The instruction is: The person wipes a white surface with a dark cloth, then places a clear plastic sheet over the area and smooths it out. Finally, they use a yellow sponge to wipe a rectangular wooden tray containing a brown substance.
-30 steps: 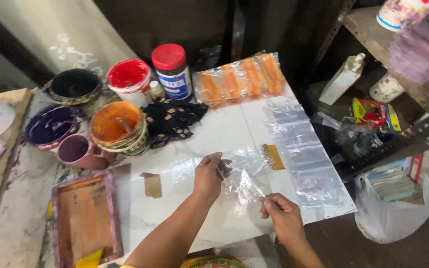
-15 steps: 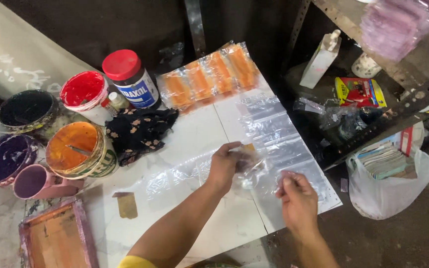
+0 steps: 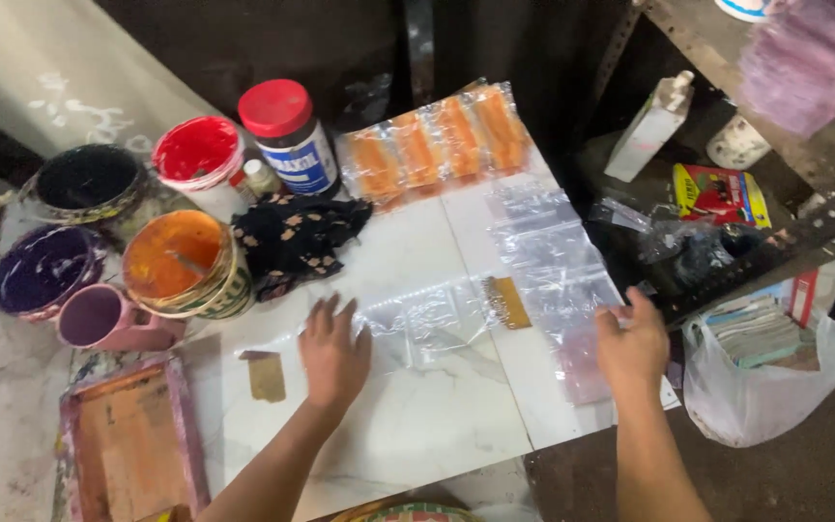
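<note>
At the far left, a black paint tub (image 3: 86, 180) and a purple paint tub (image 3: 45, 271) are sitting on the table (image 3: 437, 425), with a pink mug (image 3: 108, 319) just beside the purple one and a wooden-framed printing screen (image 3: 132, 447) lying below them. Next to these, an orange paint tub (image 3: 178, 259) is standing in front of a red paint tub (image 3: 197, 155), and a dark patterned cloth (image 3: 294, 235) is lying crumpled between the orange tub and a red-lidded jar (image 3: 287, 135). A small brown card (image 3: 267, 376) is resting on the white table just left of the left hand (image 3: 333, 353).

The left hand is lying flat, palm down, its fingers (image 3: 329, 314) spread and pressing on the left edge of a clear plastic sheet (image 3: 427, 324) that is spread across the middle of the table. A second brown card (image 3: 506, 302) is lying at the sheet's right edge. Behind it, a row of orange packets (image 3: 439, 140) in clear wrapping is lying along the back of the table, and a column of clear plastic bags (image 3: 558, 261) is running down the right side.

The right hand (image 3: 634, 346) is resting at the table's right edge on the lowest of those bags, fingers (image 3: 642, 302) loosely spread, pinching nothing that shows. Further right, a white plastic bag (image 3: 775, 372) holding stacked papers is sitting on the floor
</note>
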